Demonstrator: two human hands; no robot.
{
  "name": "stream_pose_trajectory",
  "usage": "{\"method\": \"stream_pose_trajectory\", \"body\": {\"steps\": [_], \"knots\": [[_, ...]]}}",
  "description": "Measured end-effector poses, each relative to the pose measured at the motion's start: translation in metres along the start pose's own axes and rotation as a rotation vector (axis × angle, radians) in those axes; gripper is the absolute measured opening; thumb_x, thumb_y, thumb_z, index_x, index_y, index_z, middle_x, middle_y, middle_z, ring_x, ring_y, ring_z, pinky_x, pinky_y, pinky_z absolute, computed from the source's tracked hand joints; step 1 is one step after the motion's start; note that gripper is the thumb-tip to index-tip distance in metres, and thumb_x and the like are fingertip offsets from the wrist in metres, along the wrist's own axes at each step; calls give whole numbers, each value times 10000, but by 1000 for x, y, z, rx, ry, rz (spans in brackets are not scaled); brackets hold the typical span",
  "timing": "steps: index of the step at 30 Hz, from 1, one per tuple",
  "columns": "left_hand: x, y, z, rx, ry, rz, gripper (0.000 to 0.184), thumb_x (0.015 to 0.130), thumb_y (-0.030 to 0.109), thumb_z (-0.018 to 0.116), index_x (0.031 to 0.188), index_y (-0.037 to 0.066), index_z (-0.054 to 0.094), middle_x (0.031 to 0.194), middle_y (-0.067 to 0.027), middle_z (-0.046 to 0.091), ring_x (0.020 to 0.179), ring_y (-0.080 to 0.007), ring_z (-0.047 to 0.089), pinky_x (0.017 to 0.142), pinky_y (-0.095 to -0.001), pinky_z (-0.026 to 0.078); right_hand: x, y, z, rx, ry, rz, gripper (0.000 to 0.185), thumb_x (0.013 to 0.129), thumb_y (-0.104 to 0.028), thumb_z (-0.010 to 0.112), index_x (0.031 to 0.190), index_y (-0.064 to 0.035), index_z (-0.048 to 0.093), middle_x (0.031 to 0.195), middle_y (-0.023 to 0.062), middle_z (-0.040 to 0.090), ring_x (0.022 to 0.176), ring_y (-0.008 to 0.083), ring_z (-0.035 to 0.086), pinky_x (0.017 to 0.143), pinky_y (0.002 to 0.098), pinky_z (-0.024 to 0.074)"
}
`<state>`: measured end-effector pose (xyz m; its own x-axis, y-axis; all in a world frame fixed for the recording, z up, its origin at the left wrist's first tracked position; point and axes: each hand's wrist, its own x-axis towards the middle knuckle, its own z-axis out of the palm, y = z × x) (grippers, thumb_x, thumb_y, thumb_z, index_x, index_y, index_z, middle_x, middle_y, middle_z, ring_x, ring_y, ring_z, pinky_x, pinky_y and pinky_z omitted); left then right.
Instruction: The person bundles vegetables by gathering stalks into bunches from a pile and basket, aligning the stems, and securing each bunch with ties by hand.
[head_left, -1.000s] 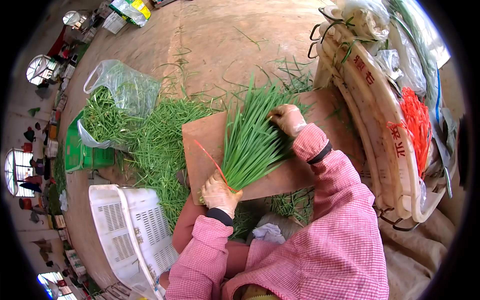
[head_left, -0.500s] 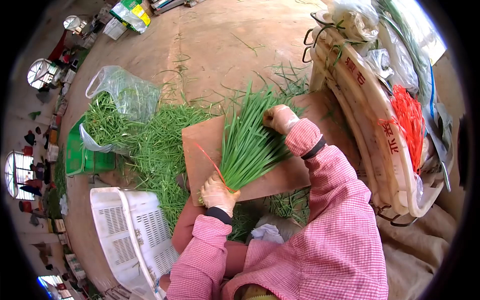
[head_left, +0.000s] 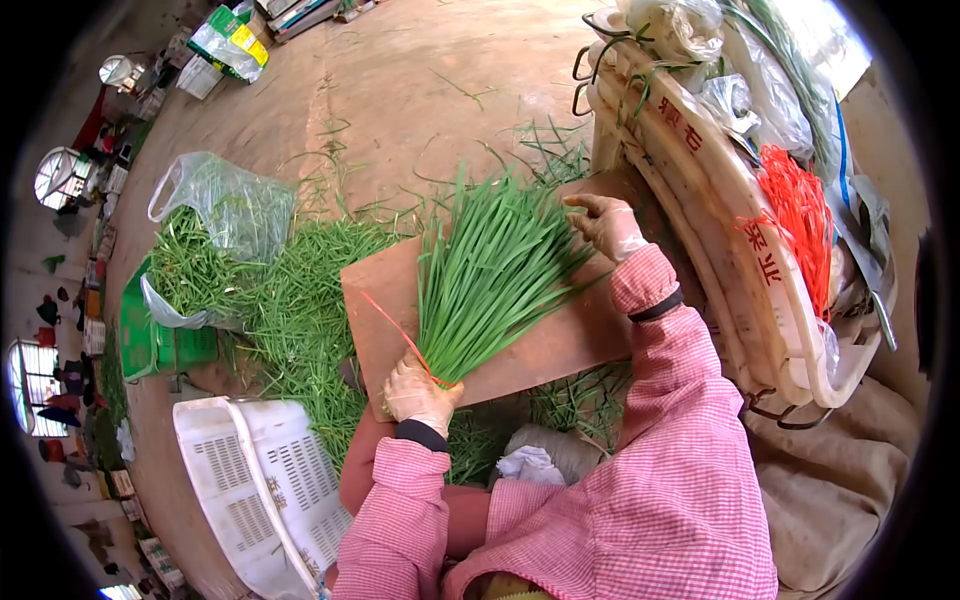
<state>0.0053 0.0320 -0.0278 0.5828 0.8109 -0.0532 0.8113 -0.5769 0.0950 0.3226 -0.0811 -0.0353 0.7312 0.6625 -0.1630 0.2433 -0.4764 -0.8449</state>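
Observation:
A fanned bunch of green chives [head_left: 490, 270] lies over a brown board [head_left: 385, 285], its leaf tips spread toward the far side. My gloved left hand [head_left: 420, 392] is closed round the stalks at the near end. A red tie [head_left: 395, 330] crosses the stalks there, and its loose end sticks out to the upper left. At the bunch's right side, my gloved right hand [head_left: 608, 226] is raised beside the leaf tips, fingers apart and slightly bent, with nothing visible in them.
Loose green trimmings [head_left: 310, 300] cover the floor to the left, beside a clear plastic bag [head_left: 240, 205] in a green basket [head_left: 150, 335]. A white crate [head_left: 225, 455] stands nearer. Stacked cream crates [head_left: 690, 190] and red ties [head_left: 798, 225] are at right.
My right hand has moved off the leaves to the right, and its fingers have opened out. My left hand keeps its hold on the chives. The whole view has shifted slightly.

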Motion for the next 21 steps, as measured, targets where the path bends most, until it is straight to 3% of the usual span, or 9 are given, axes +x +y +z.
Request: {"method": "stream_pose_trajectory", "body": {"steps": [5, 7, 9, 11, 13, 15, 17, 19, 21], "knots": [[0, 1, 2, 49, -8, -10, 653, 440, 341, 793, 980, 111, 508, 879, -74, 574, 842, -260, 554, 764, -381, 447, 10, -12, 25, -363, -196, -12, 293, 737, -192, 618, 1025, -143, 598, 961, 160, 593, 911, 303, 559, 793, 339, 444], [0, 0, 5, 44, -9, 0, 663, 444, 348, 791, 993, 109, 507, 877, -73, 574, 847, -263, 553, 766, -381, 446, 21, 4, 39, -424, -142, -57, 228, 752, -194, 600, 963, -110, 616, 938, 153, 600, 897, 296, 566, 787, 339, 446], [1, -2, 4, 8, -41, -10, 666, 447, 354, 788, 997, 108, 505, 882, -73, 574, 851, -264, 552, 768, -381, 444, 31, 17, 39, -111, 396, 58, 229, 767, -207, 585, 951, -74, 616, 935, 168, 598, 907, 309, 561, 788, 352, 444], [0, -3, 4, -30, -76, -22, 669, 450, 360, 786, 1001, 106, 503, 887, -74, 574, 856, -264, 552, 770, -382, 442, 39, 29, 8, 411, 406, 324, 292, 782, -228, 571, 1012, -48, 581, 940, 194, 594, 912, 335, 555, 792, 369, 438], [0, -2, 3, -18, 2, 9, 670, 453, 364, 782, 999, 99, 499, 889, -80, 577, 850, -261, 557, 773, -380, 442, 23, 49, -2, -122, 592, 102, 350, 789, -204, 570, 1093, -37, 523, 877, 201, 605, 821, 306, 598, 722, 347, 466], [2, -4, 4, -26, -46, 9, 702, 457, 379, 769, 1018, 71, 481, 904, -90, 566, 871, -253, 547, 798, -375, 423, -30, 37, 11, -458, 654, -56, 423, 789, -172, 572, 1179, -57, 455, 831, 170, 613, 763, 227, 616, 670, 308, 475], [5, -8, 0, -33, -80, 15, 735, 461, 394, 756, 1036, 43, 462, 919, -100, 556, 892, -245, 536, 823, -370, 404, -89, 9, 33, 112, 360, 5, 359, 782, -147, 581, 1121, -45, 520, 814, 149, 617, 757, 164, 608, 660, 282, 469], [10, -10, -6, -46, -168, 2, 723, 469, 412, 757, 1022, 44, 473, 914, -104, 564, 894, -247, 542, 815, -364, 414, -116, 20, 68, 364, 231, 142, 265, 774, -122, 585, 1026, -40, 592, 815, 132, 623, 759, 158, 595, 676, 272, 458], [10, -12, -2, -51, -152, 13, 720, 467, 421, 759, 1013, 45, 479, 910, -105, 568, 891, -247, 546, 807, -361, 421, -97, -1, 54, 307, 401, 0, 216, 779, -116, 582, 974, -27, 613, 794, 116, 623, 729, 147, 586, 655, 258, 453]]}}
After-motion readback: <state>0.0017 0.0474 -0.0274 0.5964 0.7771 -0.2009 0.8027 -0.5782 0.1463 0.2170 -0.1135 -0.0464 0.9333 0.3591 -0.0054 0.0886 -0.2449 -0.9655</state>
